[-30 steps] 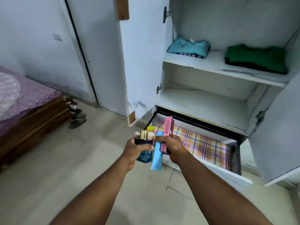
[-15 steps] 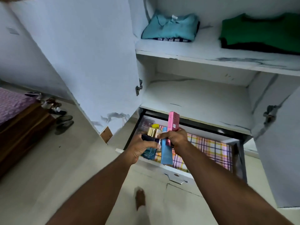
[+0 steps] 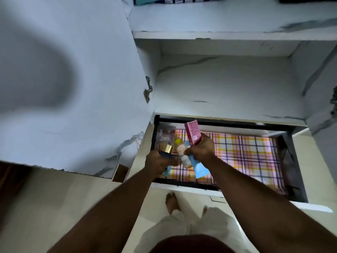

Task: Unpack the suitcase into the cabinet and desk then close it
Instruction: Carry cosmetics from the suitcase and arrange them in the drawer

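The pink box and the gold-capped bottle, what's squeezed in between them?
In the head view, a small pale bottle with a yellow cap sits between the pink box and the gold-capped bottle, above the open drawer.

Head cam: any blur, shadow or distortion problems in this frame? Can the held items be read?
Head view: dim overall, with a big soft shadow on the cabinet door. Wide-angle bend shows along the shelf edge. Forearms are motion-smeared. The pink box in the right hand is fairly sharp, its print unreadable. The gold-capped bottle in the left hand is soft. The drawer's plaid liner is the brightest part, with no glare.
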